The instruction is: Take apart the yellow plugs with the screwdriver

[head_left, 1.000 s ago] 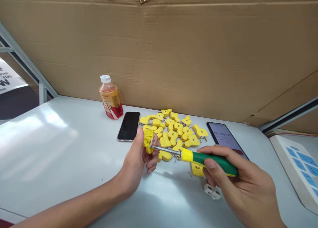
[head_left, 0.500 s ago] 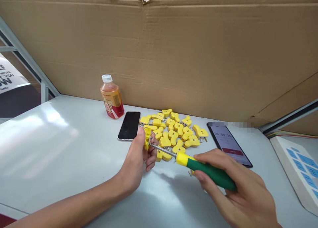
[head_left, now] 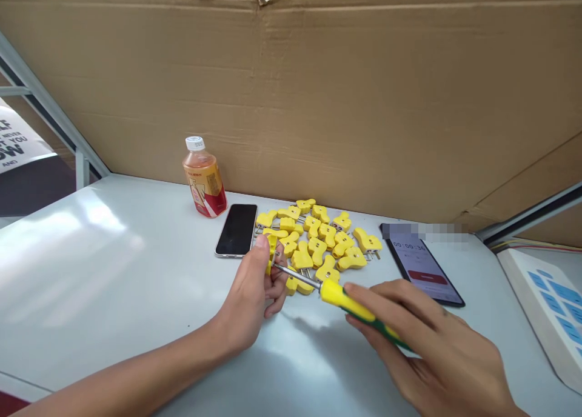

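Between the thumb and fingers of my left hand [head_left: 250, 290] is a yellow plug [head_left: 271, 245], its inner side turned to the right and partly hidden by the fingers. My right hand [head_left: 431, 338] is closed around the yellow and green handle of a screwdriver [head_left: 334, 293]. The metal shaft points left, and its tip meets the plug in my left hand. Just behind the hands lie several yellow plugs [head_left: 327, 269] in a loose group, some with their metal pins showing.
A dark-screened phone [head_left: 237, 230] lies left of the plugs, near a drink bottle [head_left: 204, 183]. To the right are a phone showing a timer [head_left: 425, 271] and a white device with blue labels [head_left: 541, 308]. A cardboard wall [head_left: 291, 102] borders the table [head_left: 113, 277] at the back.
The screwdriver's handle has turned about its axis, showing more yellow now. My right fingers have shifted along and around it. My left hand and the plug stay almost in place.
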`<control>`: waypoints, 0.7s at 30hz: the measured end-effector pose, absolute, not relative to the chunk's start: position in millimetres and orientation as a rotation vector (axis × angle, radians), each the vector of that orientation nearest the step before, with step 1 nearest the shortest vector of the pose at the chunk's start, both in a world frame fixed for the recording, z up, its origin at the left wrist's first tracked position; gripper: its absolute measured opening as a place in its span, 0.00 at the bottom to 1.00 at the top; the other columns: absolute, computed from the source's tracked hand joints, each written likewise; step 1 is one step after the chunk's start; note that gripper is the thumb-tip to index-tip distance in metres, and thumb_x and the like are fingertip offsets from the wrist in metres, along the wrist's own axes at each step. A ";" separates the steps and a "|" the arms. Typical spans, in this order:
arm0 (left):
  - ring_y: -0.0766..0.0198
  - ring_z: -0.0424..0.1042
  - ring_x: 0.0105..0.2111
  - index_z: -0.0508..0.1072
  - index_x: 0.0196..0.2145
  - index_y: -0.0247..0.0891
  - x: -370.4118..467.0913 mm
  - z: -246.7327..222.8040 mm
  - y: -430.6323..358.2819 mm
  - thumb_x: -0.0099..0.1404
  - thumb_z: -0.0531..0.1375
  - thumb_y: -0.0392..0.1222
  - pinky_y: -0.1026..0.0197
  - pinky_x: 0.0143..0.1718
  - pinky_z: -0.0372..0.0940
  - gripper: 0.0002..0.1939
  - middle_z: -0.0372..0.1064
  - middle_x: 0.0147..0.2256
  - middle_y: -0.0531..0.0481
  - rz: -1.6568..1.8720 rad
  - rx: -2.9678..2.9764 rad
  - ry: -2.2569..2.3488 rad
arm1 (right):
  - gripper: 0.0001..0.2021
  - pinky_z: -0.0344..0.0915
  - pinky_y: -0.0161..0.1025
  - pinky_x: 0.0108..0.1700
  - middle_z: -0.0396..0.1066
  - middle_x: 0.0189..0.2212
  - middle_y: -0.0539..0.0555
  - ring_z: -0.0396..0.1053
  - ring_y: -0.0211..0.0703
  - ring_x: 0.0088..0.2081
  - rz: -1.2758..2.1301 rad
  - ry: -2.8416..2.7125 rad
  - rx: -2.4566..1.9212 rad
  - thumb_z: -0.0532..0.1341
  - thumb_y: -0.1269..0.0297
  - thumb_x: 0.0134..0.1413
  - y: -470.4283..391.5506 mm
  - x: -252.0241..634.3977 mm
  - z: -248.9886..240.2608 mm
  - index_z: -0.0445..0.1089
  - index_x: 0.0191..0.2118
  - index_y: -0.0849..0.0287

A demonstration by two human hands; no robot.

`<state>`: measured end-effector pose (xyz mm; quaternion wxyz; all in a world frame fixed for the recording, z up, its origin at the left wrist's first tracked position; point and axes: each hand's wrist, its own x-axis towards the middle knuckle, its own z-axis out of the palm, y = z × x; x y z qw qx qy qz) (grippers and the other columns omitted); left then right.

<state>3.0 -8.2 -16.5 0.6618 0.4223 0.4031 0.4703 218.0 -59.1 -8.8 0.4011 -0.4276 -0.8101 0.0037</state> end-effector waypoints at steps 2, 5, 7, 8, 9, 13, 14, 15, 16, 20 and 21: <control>0.75 0.39 0.15 0.58 0.27 0.43 3.5 -15.7 -7.9 0.57 0.54 0.81 0.70 0.14 0.44 0.36 0.45 0.19 0.64 1.064 0.964 0.899 | 0.15 0.73 0.33 0.32 0.76 0.34 0.52 0.77 0.40 0.31 0.044 -1.976 -1.101 0.63 0.74 0.62 -61.0 213.1 -8.8 0.78 0.49 0.47; 0.75 0.39 0.15 0.58 0.28 0.42 4.0 -14.5 -8.9 0.58 0.54 0.81 0.69 0.14 0.45 0.35 0.46 0.19 0.64 1.071 0.963 0.869 | 0.08 0.72 0.34 0.26 0.77 0.33 0.52 0.74 0.40 0.26 0.396 -1.761 -1.248 0.67 0.61 0.61 -60.7 204.7 -3.9 0.78 0.46 0.49; 0.75 0.39 0.15 0.59 0.28 0.42 3.8 -14.0 -10.0 0.58 0.55 0.80 0.69 0.14 0.46 0.35 0.45 0.19 0.64 1.069 0.967 0.860 | 0.13 0.65 0.33 0.18 0.73 0.24 0.49 0.67 0.38 0.18 0.678 -1.641 -1.369 0.61 0.51 0.66 -58.7 202.0 -1.3 0.78 0.42 0.53; 0.75 0.39 0.15 0.59 0.27 0.42 3.5 -13.8 -10.5 0.58 0.54 0.80 0.69 0.15 0.46 0.35 0.45 0.19 0.64 1.061 0.978 0.854 | 0.16 0.62 0.33 0.17 0.69 0.19 0.47 0.63 0.36 0.15 0.756 -1.625 -1.400 0.58 0.49 0.68 -57.5 202.2 -0.9 0.77 0.39 0.54; 0.75 0.40 0.15 0.58 0.27 0.42 3.2 -13.7 -10.8 0.59 0.54 0.80 0.69 0.15 0.46 0.35 0.44 0.18 0.65 1.054 0.991 0.846 | 0.18 0.61 0.33 0.17 0.67 0.17 0.46 0.61 0.36 0.15 0.762 -1.642 -1.399 0.56 0.49 0.70 -56.3 203.6 -1.2 0.77 0.37 0.54; 0.74 0.39 0.14 0.58 0.26 0.43 2.3 -12.4 -10.4 0.60 0.54 0.79 0.69 0.15 0.46 0.34 0.42 0.17 0.65 1.048 1.011 0.819 | 0.04 0.71 0.33 0.28 0.76 0.28 0.49 0.72 0.39 0.25 0.341 -1.906 -1.143 0.64 0.66 0.64 -54.4 214.7 -3.2 0.77 0.42 0.51; 0.74 0.39 0.14 0.58 0.26 0.43 2.5 -11.9 -10.4 0.60 0.54 0.79 0.69 0.15 0.46 0.34 0.42 0.17 0.65 1.054 1.005 0.820 | 0.09 0.72 0.34 0.31 0.77 0.33 0.50 0.75 0.40 0.29 0.247 -1.956 -1.081 0.65 0.71 0.62 -55.0 216.8 -2.9 0.77 0.44 0.50; 0.74 0.39 0.14 0.58 0.26 0.43 2.7 -11.3 -10.7 0.60 0.55 0.78 0.69 0.14 0.45 0.34 0.43 0.18 0.65 1.056 1.000 0.821 | 0.12 0.74 0.34 0.34 0.77 0.35 0.51 0.76 0.40 0.32 0.189 -1.985 -1.047 0.65 0.74 0.60 -56.0 218.0 -2.1 0.76 0.45 0.49; 0.74 0.39 0.14 0.58 0.26 0.43 3.1 -10.7 -11.3 0.60 0.55 0.78 0.69 0.14 0.45 0.33 0.43 0.18 0.65 1.055 0.996 0.820 | 0.13 0.74 0.35 0.36 0.77 0.36 0.51 0.77 0.41 0.33 0.156 -1.986 -1.040 0.66 0.75 0.60 -57.3 218.1 -1.1 0.76 0.45 0.48; 0.74 0.40 0.14 0.59 0.27 0.43 4.4 -9.7 -14.9 0.60 0.56 0.78 0.69 0.14 0.45 0.33 0.45 0.18 0.65 1.053 0.975 0.812 | 0.08 0.75 0.37 0.31 0.78 0.32 0.51 0.76 0.44 0.29 0.304 -1.762 -1.181 0.71 0.56 0.57 -62.2 211.4 1.9 0.77 0.41 0.48; 0.74 0.40 0.14 0.59 0.27 0.43 4.5 -9.8 -15.5 0.60 0.55 0.78 0.69 0.14 0.46 0.33 0.45 0.18 0.65 1.055 0.970 0.811 | 0.12 0.72 0.36 0.25 0.77 0.28 0.51 0.73 0.42 0.24 0.432 -1.702 -1.227 0.69 0.48 0.59 -62.6 209.5 1.9 0.78 0.40 0.49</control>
